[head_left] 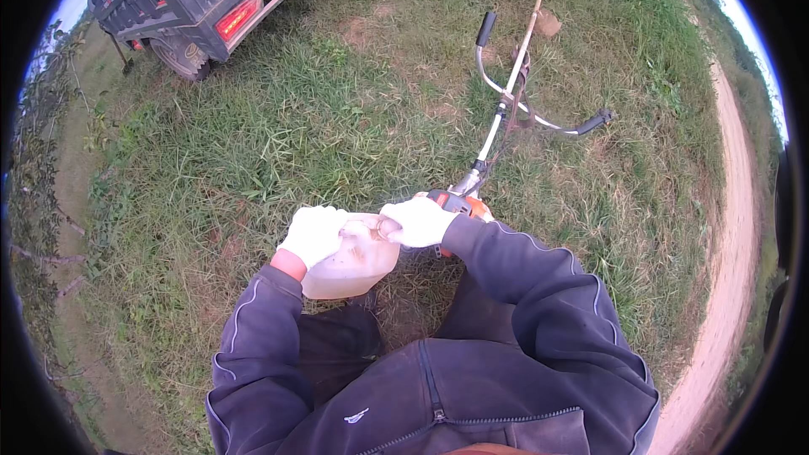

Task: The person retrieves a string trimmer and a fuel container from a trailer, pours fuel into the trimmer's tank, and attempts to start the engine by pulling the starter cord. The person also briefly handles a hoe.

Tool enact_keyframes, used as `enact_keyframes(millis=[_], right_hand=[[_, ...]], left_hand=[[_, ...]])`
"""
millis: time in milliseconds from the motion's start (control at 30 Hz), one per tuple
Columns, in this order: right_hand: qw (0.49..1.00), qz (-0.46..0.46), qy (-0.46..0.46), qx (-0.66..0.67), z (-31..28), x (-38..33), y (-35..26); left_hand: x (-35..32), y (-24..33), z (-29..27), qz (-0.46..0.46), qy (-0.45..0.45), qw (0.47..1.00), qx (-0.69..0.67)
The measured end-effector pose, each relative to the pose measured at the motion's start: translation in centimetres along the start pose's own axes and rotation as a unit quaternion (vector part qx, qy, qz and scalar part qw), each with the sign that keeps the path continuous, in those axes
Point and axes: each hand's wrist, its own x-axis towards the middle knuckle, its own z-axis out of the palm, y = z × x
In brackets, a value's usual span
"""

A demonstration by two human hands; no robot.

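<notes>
A translucent whitish plastic jug is held in front of my body, above the grass by my legs. My left hand, in a white glove, is closed round the jug's handle at its upper left. At the jug's upper right, my right hand, also gloved in white, has its fingers closed round the cap. Glare and the glove partly hide that cap. Just beyond my right hand lies the orange and dark engine of a brush cutter, partly covered by the hand and sleeve.
The brush cutter's pale shaft runs away to the far right, with handlebars spreading to both sides. A dark cargo vehicle stands at the far left. Grass covers the ground, and a dirt track curves along the right.
</notes>
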Motion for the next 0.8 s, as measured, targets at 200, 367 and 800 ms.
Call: enact_keyframes(millis=[200, 367, 800], right_hand=[[0.998, -0.001, 0.012, -0.057, 1.2, -0.1, -0.3], [0.992, 0.052, 0.102, -0.062, 3.1, -0.3, -0.8], [0.954, 0.108, 0.164, 0.228, 0.8, -1.6, -1.4]], left_hand=[[-0.1, 0.0, 0.0, 0.007, 0.005, 1.0, -0.002], [0.1, 0.0, -0.1, 0.004, 0.009, 1.0, 0.015], [-0.1, -2.1, -2.6, -0.054, 0.075, 0.994, 0.061]])
